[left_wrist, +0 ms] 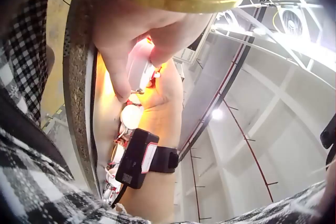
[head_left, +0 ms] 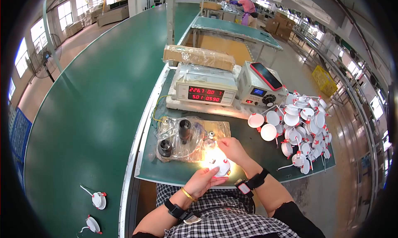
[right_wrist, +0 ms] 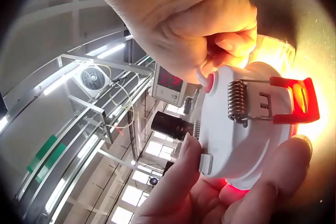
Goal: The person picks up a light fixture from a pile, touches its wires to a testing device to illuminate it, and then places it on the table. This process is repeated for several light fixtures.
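A round white downlight (head_left: pixel 222 167), glowing brightly, sits in the left hand (head_left: pixel 201 181) near the bench's front edge. Thumb and fingers grip its rim in the right wrist view, where its coiled spring clip (right_wrist: pixel 237 103) and red clip sleeve (right_wrist: pixel 311 100) show. A short white cable (right_wrist: pixel 202 78) leaves the housing and runs into the curled fingers of the right hand (head_left: pixel 233 150), which pinches it; its end is hidden there. Just beyond the hands lies a plastic-wrapped board (head_left: pixel 195 153) carrying two black lamp holders (head_left: pixel 184 132).
A meter with red digits (head_left: pixel 205 95) and a grey control box (head_left: pixel 257 93) with a phone (head_left: pixel 266 76) on top stand behind the board. Several downlights are piled (head_left: pixel 306 126) at the right. Two more downlights (head_left: pixel 99 200) lie on the green belt at the left.
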Demonstrator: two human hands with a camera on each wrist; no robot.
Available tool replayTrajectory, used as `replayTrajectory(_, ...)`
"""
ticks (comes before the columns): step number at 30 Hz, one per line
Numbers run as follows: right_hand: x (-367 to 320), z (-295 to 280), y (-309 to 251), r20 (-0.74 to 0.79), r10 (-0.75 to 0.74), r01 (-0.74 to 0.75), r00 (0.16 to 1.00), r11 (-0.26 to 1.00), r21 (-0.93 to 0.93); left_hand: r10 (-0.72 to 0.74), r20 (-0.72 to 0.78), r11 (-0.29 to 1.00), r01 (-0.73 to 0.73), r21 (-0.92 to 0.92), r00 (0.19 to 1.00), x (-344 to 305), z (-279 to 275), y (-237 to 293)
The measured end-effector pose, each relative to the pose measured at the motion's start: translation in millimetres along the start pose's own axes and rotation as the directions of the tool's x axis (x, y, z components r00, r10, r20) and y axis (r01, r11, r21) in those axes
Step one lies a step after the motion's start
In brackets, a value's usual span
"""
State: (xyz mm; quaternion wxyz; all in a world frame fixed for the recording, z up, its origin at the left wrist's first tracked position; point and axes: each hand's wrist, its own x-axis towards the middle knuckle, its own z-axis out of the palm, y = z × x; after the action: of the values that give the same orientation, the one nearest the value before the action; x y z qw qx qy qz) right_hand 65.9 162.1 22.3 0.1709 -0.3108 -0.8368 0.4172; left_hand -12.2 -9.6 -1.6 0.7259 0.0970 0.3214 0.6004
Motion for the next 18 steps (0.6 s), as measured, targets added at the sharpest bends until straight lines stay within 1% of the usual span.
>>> replayTrajectory(6,-0.3,1.2,-4.0,0.002,0.048,-0.048,0.999,0.998,0.030,0.009,-0.011,0.999,-0.008,0.052,1.000,-0.1,1.5,-0.7)
replayTrajectory(10,0.2,2.0,-1.8,-0.011,0.037,-0.037,0.999,0.999,0.009,-0.025,-0.002,1.000,0.025,0.005,1.000,-1.2,1.5,1.4)
replayTrajectory(13,-0.2,1.9,-1.0,-0.017,0.036,-0.036,0.999,0.999,0.000,-0.004,0.010,0.999,0.003,0.049,1.000,-1.9,2.4,0.1)
replayTrajectory(15,0.0,1.3,-2.3,-0.018,0.038,-0.038,0.999,0.999,-0.005,0.020,0.015,0.993,-0.021,0.117,1.000,-2.1,2.7,-0.4)
replayTrajectory(18,-0.2,0.4,-4.8,-0.005,0.062,-0.062,0.998,0.998,-0.016,0.010,-0.001,0.994,-0.010,0.106,1.000,-1.7,3.7,0.2)
